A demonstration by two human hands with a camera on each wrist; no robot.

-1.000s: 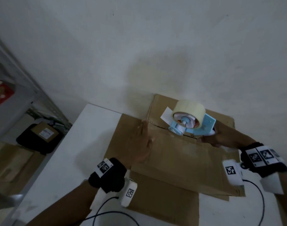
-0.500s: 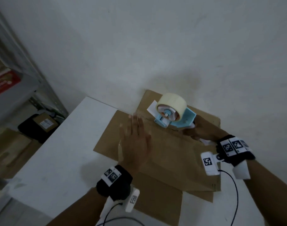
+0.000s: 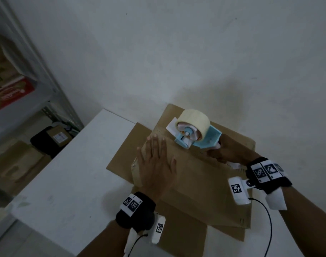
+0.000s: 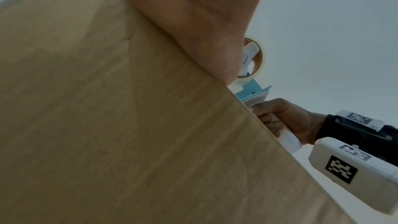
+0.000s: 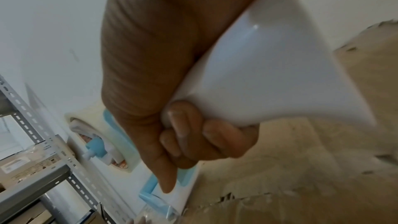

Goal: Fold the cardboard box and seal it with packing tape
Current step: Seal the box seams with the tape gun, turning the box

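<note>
A brown cardboard box [image 3: 199, 184] stands on the white table [image 3: 69, 182], with its top flaps folded down and outer flaps spread around it. My left hand [image 3: 156, 164] lies flat on the near top flap, fingers straight and pressing down; the left wrist view shows the palm [image 4: 193, 23] on the cardboard [image 4: 107, 125]. My right hand [image 3: 227, 153] grips the white handle [image 5: 269, 74] of a light-blue tape dispenser [image 3: 193, 134]. Its roll of pale tape [image 3: 192, 120] sits over the far end of the seam. The dispenser [image 4: 252, 81] shows behind the flap edge.
A white wall rises right behind the box. A grey metal shelf [image 3: 38, 67] with boxes stands at the left, and a black bag with a parcel [image 3: 53, 140] lies on the floor below. The table's left edge is near my left wrist.
My left hand has straightened and slid forward, flat on the flap. The right hand has carried the dispenser slightly left along the far seam. The head view has shifted.
</note>
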